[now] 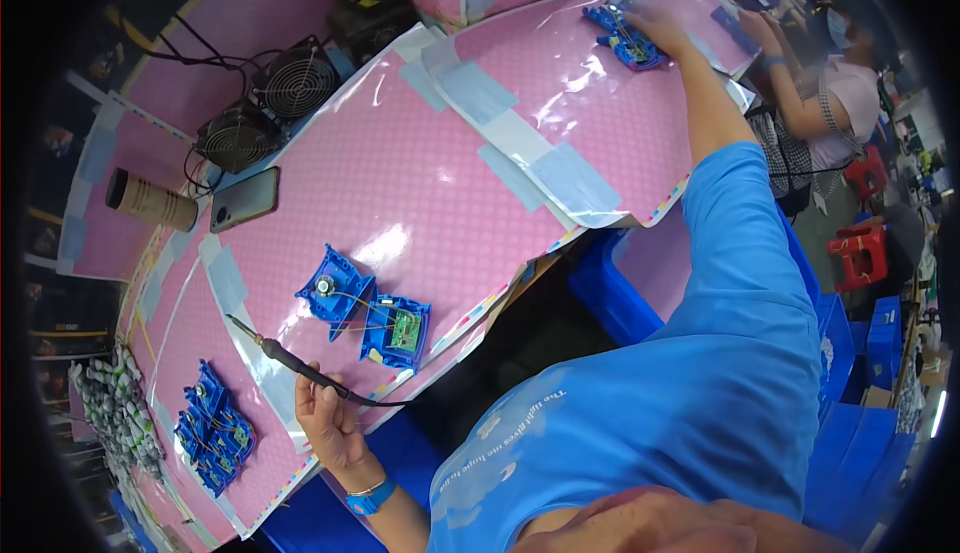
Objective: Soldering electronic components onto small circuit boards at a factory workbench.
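Currently, the left hand (335, 428) grips a soldering iron (292, 359) just left of an open blue casing (378, 325) on the desk (450, 213). Far right, the right hand (660, 28) reaches a second casing (632, 45); whether it grasps, I cannot tell. A blue bin (605, 295) stands near, contents unclear.

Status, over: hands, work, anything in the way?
Left hand holding soldering iron. Right hand at far blue casing. Middle casing open, wires showing. Phone clear of both hands.
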`<action>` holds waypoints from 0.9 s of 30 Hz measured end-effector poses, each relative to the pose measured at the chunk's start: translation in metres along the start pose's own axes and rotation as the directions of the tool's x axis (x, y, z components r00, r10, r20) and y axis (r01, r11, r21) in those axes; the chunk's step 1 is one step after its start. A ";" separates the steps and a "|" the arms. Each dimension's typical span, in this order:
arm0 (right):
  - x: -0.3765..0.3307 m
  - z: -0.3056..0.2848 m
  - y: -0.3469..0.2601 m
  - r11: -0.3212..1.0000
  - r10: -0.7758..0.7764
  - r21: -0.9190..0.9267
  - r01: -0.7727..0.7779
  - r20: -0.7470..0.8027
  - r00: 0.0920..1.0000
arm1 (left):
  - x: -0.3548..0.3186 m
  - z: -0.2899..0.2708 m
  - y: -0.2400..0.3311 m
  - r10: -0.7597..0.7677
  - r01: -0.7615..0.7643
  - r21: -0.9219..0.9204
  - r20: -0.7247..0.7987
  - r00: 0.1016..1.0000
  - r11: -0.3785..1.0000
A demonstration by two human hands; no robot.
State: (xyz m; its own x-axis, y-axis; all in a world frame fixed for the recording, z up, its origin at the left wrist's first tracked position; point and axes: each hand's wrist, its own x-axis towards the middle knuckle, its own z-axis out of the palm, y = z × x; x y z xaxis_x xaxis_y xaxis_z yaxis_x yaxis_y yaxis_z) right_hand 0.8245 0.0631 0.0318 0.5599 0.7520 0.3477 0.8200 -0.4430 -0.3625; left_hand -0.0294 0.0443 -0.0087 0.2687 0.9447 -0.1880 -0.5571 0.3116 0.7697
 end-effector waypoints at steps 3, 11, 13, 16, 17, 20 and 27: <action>-0.008 0.009 -0.048 0.997 -0.074 0.022 0.072 0.179 0.981 | -0.007 -0.003 0.002 0.002 -0.002 0.018 -0.018 1.000 1.000; -0.119 0.035 -0.218 0.983 -0.165 -0.045 0.177 0.188 0.968 | -0.006 -0.014 0.003 0.019 -0.019 0.029 0.029 0.999 0.999; -0.165 0.034 -0.285 0.972 -0.182 -0.112 0.207 0.205 0.962 | -0.012 -0.010 0.006 0.010 -0.012 0.096 0.020 1.000 0.995; -0.210 0.031 -0.338 0.922 -0.285 -0.181 0.343 0.286 0.915 | -0.003 -0.009 0.003 -0.017 0.006 0.116 0.092 0.996 0.993; -0.223 0.026 -0.355 0.876 -0.338 -0.233 0.423 0.328 0.882 | -0.001 -0.003 0.001 -0.021 0.008 0.125 0.101 0.995 0.992; -0.252 0.031 -0.387 0.840 -0.485 -0.025 0.542 0.414 0.770 | -0.004 0.008 0.003 -0.028 0.014 0.123 0.113 0.993 0.992; -0.319 -0.010 -0.459 0.541 -0.828 0.330 0.773 0.046 0.559 | -0.025 0.021 0.009 -0.039 0.024 0.094 0.153 0.987 0.995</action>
State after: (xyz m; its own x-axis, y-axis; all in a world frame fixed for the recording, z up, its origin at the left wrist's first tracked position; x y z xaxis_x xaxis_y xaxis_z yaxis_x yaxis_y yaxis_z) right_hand 0.2709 0.0213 0.0958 -0.3710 0.8097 0.4546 0.8375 0.5033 -0.2128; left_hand -0.0246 0.0213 0.0152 0.4072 0.9052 -0.1220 -0.4739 0.3236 0.8190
